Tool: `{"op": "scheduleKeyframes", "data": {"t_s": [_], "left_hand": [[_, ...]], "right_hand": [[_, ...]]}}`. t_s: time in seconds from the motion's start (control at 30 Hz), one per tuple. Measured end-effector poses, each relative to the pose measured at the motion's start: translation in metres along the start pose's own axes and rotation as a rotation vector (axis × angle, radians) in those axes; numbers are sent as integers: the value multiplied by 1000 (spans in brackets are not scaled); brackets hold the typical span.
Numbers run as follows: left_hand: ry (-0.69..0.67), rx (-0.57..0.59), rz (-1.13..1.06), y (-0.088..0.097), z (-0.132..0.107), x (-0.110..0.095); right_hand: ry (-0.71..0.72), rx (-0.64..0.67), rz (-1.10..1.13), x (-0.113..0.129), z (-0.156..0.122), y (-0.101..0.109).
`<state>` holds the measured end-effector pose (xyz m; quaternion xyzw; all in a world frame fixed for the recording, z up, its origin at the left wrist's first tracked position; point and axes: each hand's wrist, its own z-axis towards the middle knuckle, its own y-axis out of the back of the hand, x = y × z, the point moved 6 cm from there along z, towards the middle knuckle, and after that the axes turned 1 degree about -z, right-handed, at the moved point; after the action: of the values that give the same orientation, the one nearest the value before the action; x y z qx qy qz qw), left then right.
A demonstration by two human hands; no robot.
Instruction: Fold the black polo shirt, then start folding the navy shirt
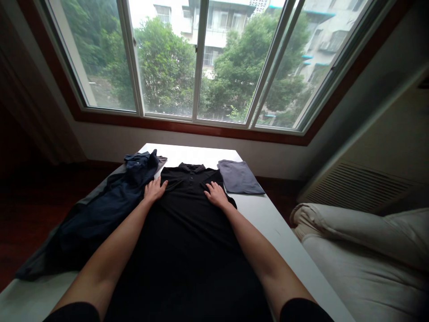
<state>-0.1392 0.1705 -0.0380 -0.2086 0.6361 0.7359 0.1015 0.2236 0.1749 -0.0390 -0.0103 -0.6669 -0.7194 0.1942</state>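
Observation:
A black polo shirt [187, 232] lies spread flat on the white table [268, 214], collar toward the window. My left hand [154, 188] rests flat on its left shoulder, fingers stretched out. My right hand [216, 194] lies flat on its right shoulder, fingers spread. Neither hand holds anything.
A heap of dark blue clothes [100, 214] covers the table's left side. A folded grey garment [239, 176] sits at the far right corner. A white cushioned seat [362, 255] stands to the right, a wide window [201, 62] ahead.

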Motion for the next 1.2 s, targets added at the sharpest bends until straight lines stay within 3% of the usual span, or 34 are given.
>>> {"op": "scheduleKeyframes", "data": {"t_s": [0.13,0.27,0.37,0.47,0.57,0.7,0.83,1.2], "left_hand": [[34,0,2,-2,-15,4],[81,109,33,-10,-31,14],[1,116,101,-7,-40,10],[-191,124,114,-5,-40,-9],[-313,102,127,-5,-25,-30],[-238,158,169,-19,9,-42],[-139,185,175,-35,40,-42],[-140,101,88,-48,105,-34]], "right_hand": [[13,33,13,-2,-10,-4],[23,28,38,-6,-9,2],[3,-30,69,-12,1,16],[-41,-127,64,-20,13,27],[-42,-126,42,-24,23,21],[-63,-27,32,-28,38,3],[-69,24,41,-34,57,-3],[-60,43,35,-49,118,-9]]}}
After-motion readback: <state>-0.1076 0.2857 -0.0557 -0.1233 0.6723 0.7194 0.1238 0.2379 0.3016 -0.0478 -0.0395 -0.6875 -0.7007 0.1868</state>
